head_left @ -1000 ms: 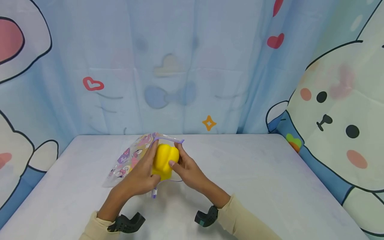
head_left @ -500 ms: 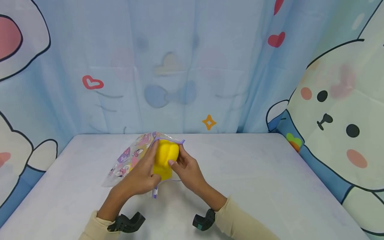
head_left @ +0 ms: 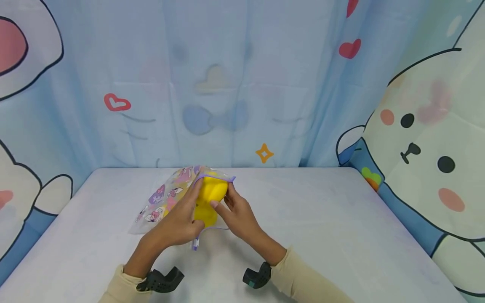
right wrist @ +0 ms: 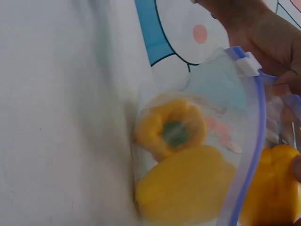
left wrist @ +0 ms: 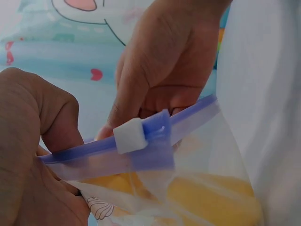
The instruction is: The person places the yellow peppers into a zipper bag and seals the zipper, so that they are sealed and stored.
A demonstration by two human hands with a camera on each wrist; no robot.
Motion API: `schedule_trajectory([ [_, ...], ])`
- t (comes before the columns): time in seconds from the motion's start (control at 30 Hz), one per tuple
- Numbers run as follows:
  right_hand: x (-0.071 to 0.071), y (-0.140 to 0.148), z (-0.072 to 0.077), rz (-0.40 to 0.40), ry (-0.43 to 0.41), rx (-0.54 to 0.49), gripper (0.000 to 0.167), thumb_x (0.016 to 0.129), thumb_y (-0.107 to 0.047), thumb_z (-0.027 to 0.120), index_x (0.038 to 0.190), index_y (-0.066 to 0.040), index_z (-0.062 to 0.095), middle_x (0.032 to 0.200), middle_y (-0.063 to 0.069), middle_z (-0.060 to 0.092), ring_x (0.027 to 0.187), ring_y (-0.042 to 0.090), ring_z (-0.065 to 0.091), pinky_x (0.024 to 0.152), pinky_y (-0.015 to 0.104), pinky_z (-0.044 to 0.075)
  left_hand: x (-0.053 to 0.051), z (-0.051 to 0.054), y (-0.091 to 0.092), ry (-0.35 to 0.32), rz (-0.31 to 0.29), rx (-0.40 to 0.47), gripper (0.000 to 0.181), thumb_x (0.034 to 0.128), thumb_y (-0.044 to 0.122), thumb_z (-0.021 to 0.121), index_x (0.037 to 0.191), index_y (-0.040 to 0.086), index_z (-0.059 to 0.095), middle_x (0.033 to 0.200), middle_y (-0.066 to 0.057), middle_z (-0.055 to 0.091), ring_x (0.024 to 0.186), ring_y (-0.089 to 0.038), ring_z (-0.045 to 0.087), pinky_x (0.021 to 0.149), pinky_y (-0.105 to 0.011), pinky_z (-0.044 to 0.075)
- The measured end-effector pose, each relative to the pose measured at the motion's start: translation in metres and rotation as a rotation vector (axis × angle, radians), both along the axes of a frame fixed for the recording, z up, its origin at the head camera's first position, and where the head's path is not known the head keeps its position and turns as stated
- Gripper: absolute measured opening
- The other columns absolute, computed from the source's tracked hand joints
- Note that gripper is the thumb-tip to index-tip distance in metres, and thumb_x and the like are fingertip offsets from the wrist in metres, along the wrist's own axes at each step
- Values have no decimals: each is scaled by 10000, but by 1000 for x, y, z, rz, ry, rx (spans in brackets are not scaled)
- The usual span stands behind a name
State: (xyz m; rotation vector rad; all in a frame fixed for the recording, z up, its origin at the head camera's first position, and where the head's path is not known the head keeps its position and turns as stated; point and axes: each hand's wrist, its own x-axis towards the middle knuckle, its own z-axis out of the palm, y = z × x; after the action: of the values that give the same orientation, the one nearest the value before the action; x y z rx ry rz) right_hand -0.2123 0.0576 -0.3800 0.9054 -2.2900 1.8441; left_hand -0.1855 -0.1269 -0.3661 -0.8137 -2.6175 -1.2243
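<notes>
A clear printed zip bag (head_left: 166, 200) with a purple zip edge lies tilted on the table, its mouth spread. My left hand (head_left: 178, 223) grips the near side of the mouth; in the left wrist view its bent thumb hooks over the purple strip, near the white slider (left wrist: 130, 135). My right hand (head_left: 240, 216) holds a yellow bell pepper (head_left: 214, 191) at the mouth, thumb in front, other fingers mostly hidden behind. Through the plastic in the right wrist view show another yellow bell pepper (right wrist: 193, 117) with a green middle and a large smooth oblong yellow thing (right wrist: 188, 183).
A white-covered table (head_left: 322, 219) spreads beneath both arms. Behind it hangs a blue curtain (head_left: 284, 84) printed with cartoon animals and hearts. Black wrist devices sit on both wrists, the left device (head_left: 161, 281) and the right device (head_left: 257, 275).
The pepper has tipped and slid slightly further in under the bag's upper purple edge. My right hand has shifted a little left with it; the left hand stays nearly still.
</notes>
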Motion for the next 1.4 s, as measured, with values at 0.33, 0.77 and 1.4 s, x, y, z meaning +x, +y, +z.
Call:
schedule_trajectory([
  [0.33, -18, 5, -26, -89, 45, 40, 758, 945, -215, 625, 1526, 13, 195, 1551, 141, 277, 1378, 242, 341, 1036, 388, 377, 2, -1, 1, 3, 0, -3, 981, 737, -17, 593, 1552, 18, 48, 1621, -106, 34, 1442, -310, 204, 1115, -480, 243],
  [0.77, -23, 13, -17, -133, 81, 254, 557, 960, -295, 601, 1409, -16, 425, 1436, 134, 478, 1210, 268, 554, 908, 342, 501, 1, -3, 1, -22, 21, -10, 960, 758, -20, 590, 1553, 18, 53, 1623, -103, 26, 1448, -328, 180, 1108, -511, 239],
  [1.4, -28, 20, -23, -251, 279, 137, 572, 885, -215, 688, 1353, 56, 503, 1153, 156, 671, 960, 182, 691, 733, 230, 555, 1, 0, -1, 29, 32, -7, 950, 759, -28, 583, 1550, 12, 58, 1619, -126, 36, 1461, -320, 127, 1121, -516, 191],
])
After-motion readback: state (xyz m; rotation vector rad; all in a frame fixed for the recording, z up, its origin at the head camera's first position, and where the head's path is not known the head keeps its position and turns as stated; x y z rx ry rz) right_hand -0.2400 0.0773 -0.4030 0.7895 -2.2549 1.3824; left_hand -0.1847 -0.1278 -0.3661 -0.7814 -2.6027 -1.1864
